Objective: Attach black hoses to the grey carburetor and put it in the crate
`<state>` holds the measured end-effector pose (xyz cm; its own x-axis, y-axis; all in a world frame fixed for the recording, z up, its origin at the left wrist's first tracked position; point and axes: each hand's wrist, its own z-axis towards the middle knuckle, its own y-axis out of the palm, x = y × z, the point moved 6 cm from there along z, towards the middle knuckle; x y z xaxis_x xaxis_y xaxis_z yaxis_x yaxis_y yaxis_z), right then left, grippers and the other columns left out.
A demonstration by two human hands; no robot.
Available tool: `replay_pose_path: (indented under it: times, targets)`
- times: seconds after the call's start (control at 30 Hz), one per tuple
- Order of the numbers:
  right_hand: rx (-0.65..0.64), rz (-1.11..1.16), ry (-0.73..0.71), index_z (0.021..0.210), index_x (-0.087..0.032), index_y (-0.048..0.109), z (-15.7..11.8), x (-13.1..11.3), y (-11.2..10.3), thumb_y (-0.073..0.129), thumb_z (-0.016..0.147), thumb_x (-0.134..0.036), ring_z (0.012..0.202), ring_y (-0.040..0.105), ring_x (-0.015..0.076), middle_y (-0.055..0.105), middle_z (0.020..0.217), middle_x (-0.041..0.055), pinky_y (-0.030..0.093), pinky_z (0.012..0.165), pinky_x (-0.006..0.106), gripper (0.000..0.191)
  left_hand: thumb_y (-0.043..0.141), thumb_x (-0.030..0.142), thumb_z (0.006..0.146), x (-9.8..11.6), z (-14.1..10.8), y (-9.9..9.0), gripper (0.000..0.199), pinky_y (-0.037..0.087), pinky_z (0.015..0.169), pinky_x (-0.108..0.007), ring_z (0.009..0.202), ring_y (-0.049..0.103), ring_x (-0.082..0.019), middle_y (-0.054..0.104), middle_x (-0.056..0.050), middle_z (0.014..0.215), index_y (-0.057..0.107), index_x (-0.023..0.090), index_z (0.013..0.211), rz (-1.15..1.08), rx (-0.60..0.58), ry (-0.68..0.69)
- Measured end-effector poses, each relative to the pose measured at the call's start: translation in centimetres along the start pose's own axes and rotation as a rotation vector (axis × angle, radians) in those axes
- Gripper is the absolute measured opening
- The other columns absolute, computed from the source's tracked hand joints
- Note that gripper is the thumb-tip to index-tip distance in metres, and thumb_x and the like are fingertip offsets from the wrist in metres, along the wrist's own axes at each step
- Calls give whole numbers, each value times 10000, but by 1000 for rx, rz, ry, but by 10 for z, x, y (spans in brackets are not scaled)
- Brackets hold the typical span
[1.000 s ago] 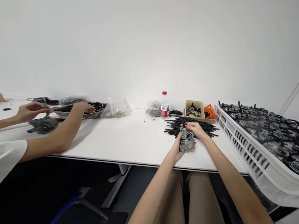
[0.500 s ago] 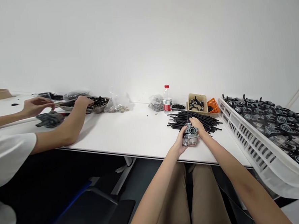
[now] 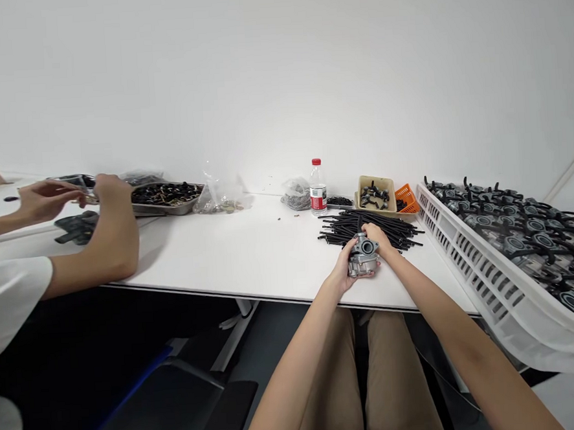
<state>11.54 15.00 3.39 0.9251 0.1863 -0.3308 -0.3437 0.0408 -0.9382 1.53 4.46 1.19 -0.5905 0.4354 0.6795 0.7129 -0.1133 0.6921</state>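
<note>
No text can be read here. The red label (image 3: 318, 201) on the water bottle (image 3: 317, 186) is too small and blurred to make out, and no marking is legible on the carburetor (image 3: 363, 257) either.

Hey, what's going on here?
A seated person holds a metal carburetor in both hands, the left hand and right hand on either side of it, just in front of a pile of black tubes. A white plastic crate of carburetors sits to the right. At the left, a co-worker's hands are beside a metal tray of small black parts.
</note>
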Motion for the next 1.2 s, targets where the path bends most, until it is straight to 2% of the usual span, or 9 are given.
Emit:
replay_pose_path:
  times: [0.13, 0.23, 0.37, 0.53, 0.63, 0.73, 0.83, 0.97, 1.2]
  targets:
    - [45, 60, -6, 1106, -153, 695, -2, -2, -2, 677, 988, -323, 1023, 712, 213, 727, 1144, 68, 605, 912, 432, 208, 390, 404, 1027, 1, -2, 1, 419, 555, 417, -287, 486, 724, -228, 752, -80, 655, 700, 122, 1040, 0, 12, 11]
    - [171, 143, -10, 1098, -154, 690, -7, -2, -18, 665, 992, -285, 979, 722, 204, 743, 1074, 54, 597, 915, 431, 171, 387, 415, 1028, 2, -3, 1, 433, 558, 426, -283, 482, 719, -222, 750, -82, 642, 694, 118, 1100, 9, 19, -1]
    - [448, 291, -26, 1107, -185, 657, -18, 11, -64, 555, 989, -168, 1025, 730, 240, 766, 1110, 96, 558, 953, 421, 157, 383, 421, 1030, 2, -3, 0, 458, 565, 423, -296, 508, 732, -235, 765, -110, 674, 687, 92, 1122, 3, 28, -10]
    - [790, 490, -1, 1096, -196, 594, -39, 54, -127, 461, 935, -195, 978, 735, 267, 768, 1046, 122, 554, 904, 422, 210, 403, 404, 1029, 2, -2, -1, 442, 568, 412, -313, 535, 748, -254, 782, -120, 725, 679, 84, 1158, -22, 35, -9]
    - [934, 596, 15, 1065, -204, 565, -54, 77, -153, 481, 888, -218, 898, 731, 249, 754, 904, 76, 546, 878, 410, 196, 415, 413, 1029, 2, -2, -1, 453, 570, 407, -318, 525, 745, -256, 787, -128, 731, 673, 77, 1190, -25, 42, -15]
    - [1022, 694, 19, 1016, -210, 550, -67, 91, -165, 521, 845, -249, 815, 709, 228, 712, 785, 31, 532, 852, 388, 178, 414, 419, 1032, 2, -1, 0, 465, 569, 399, -311, 513, 739, -246, 791, -130, 739, 670, 74, 1211, -31, 45, -20]
    - [1058, 796, 20, 1017, -216, 511, -75, 95, -165, 514, 843, -307, 673, 647, 190, 680, 753, 15, 515, 717, 338, 197, 412, 414, 1033, 2, -1, 0, 457, 574, 409, -309, 518, 739, -237, 799, -139, 774, 671, 78, 1202, -41, 43, -21]
    - [1027, 889, 3, 1075, -234, 462, -86, 85, -145, 485, 862, -428, 495, 472, 140, 668, 781, 14, 407, 518, 293, 290, 437, 418, 1022, 2, -1, -2, 425, 566, 412, -294, 517, 734, -225, 799, -134, 781, 680, 93, 1146, -59, 56, 0]
    - [754, 899, -33, 1098, -239, 536, -105, 54, -92, 573, 796, -522, 650, 601, 187, 669, 814, 24, 454, 578, 306, 416, 481, 425, 988, 2, 3, -9, 380, 564, 438, -268, 603, 763, -223, 788, -105, 781, 684, 122, 1096, -89, 94, 48]
